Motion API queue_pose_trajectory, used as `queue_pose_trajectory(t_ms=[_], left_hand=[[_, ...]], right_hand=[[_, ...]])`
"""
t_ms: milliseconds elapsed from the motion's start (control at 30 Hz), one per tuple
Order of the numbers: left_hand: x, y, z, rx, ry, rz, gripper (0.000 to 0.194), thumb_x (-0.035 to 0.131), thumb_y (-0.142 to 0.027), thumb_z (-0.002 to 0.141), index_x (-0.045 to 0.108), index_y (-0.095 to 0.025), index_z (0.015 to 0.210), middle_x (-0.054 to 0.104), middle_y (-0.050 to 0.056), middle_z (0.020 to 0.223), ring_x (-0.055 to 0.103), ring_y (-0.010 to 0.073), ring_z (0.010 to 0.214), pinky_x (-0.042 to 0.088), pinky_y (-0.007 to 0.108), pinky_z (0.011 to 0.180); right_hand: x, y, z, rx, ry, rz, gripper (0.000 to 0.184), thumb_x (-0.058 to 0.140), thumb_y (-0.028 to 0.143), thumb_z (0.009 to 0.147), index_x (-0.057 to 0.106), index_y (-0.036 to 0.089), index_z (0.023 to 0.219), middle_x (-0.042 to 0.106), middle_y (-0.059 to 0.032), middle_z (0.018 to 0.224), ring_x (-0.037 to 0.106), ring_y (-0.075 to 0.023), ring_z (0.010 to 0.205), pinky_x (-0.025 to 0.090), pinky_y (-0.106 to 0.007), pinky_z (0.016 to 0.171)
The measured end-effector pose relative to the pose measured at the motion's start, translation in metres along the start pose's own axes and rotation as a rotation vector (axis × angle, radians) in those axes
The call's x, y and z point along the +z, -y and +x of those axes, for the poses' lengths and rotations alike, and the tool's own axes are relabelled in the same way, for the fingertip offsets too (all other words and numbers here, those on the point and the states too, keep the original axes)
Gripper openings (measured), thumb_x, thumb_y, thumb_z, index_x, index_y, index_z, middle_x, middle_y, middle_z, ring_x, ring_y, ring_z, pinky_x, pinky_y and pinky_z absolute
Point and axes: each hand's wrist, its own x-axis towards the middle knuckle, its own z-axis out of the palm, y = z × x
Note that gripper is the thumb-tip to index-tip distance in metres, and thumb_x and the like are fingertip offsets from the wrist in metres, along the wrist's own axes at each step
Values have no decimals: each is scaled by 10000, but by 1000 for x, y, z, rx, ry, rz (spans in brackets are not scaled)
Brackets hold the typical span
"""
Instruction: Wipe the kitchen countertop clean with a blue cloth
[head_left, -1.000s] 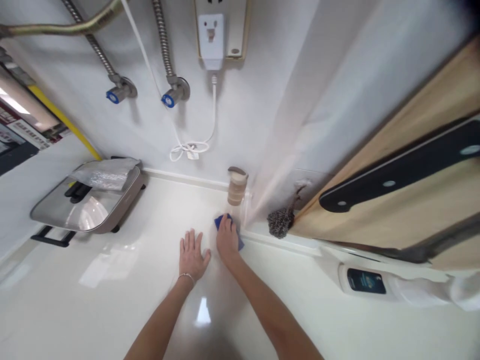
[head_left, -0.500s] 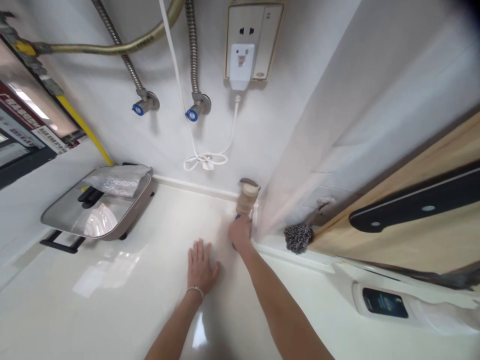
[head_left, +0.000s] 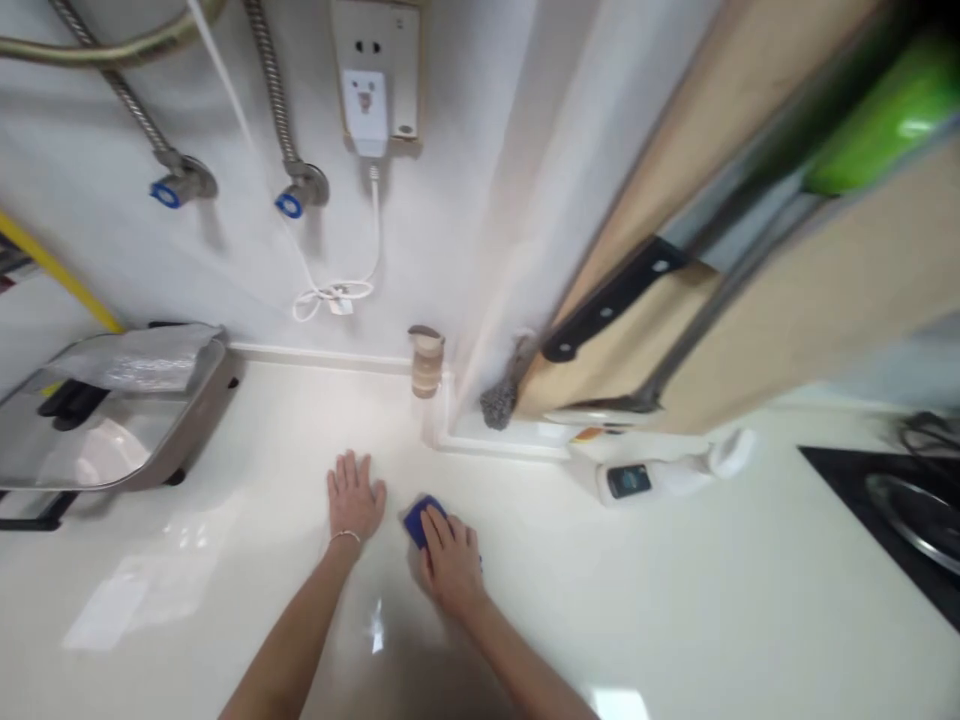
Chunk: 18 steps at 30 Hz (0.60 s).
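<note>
My left hand (head_left: 352, 497) lies flat on the cream countertop (head_left: 225, 600), fingers spread, a thin bracelet at the wrist. Just to its right, my right hand (head_left: 450, 560) presses down on a small blue cloth (head_left: 416, 520), whose corner sticks out past the fingertips. Both hands rest near the middle of the counter, a short way in front of a small beige jar (head_left: 426, 362) that stands in the wall corner.
A lidded electric pan (head_left: 112, 420) sits at the left. A white bottle with a dark label (head_left: 660, 478) lies on its side at the right, near a scrubbing brush (head_left: 501, 395). Wooden boards and a black-handled knife (head_left: 615, 300) hang above. A stove (head_left: 900, 510) is at the far right.
My right hand drew the blue cloth back from the corner by the jar toward me across the counter. The left hand stayed flat. The camera swung to the right.
</note>
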Motion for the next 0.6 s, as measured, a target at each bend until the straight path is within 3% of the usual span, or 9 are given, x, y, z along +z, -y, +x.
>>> queue_pose_trajectory(t_ms=[133,367,500,600], left_hand=[[-1,-2,3,-10,6,3,631,378,-402,948,425,-79,1488,251,223,1622,134,363,1529,141,582,1220],[-6,6,11,53,94,-32,661,354,-439,947,402,-88,1505,223,223,1630,117,377,1530,152,602,1209],[-23,43,-6,190,230,-29,658,239,-454,962,442,-121,1491,262,153,1635,171,335,1526,175,539,1227],[-46,89,-46,172,208,64,701,177,-501,950,454,-148,1489,295,110,1631,157,344,1527,199,538,1220]], right_hand=[[-13,-53,-73,98,-16,-31,579,426,297,934,404,229,1509,412,-64,1564,449,-295,1249,389,-472,1026],[-36,-172,-165,569,-136,-193,537,374,320,953,462,213,1471,447,-61,1541,424,-309,1259,387,-455,1010],[-53,-245,-215,797,-192,-274,553,382,338,941,453,205,1474,477,-102,1507,428,-319,1235,385,-476,991],[-67,-293,-250,959,-264,-331,557,376,347,942,440,198,1475,509,-144,1452,420,-330,1232,391,-493,962]])
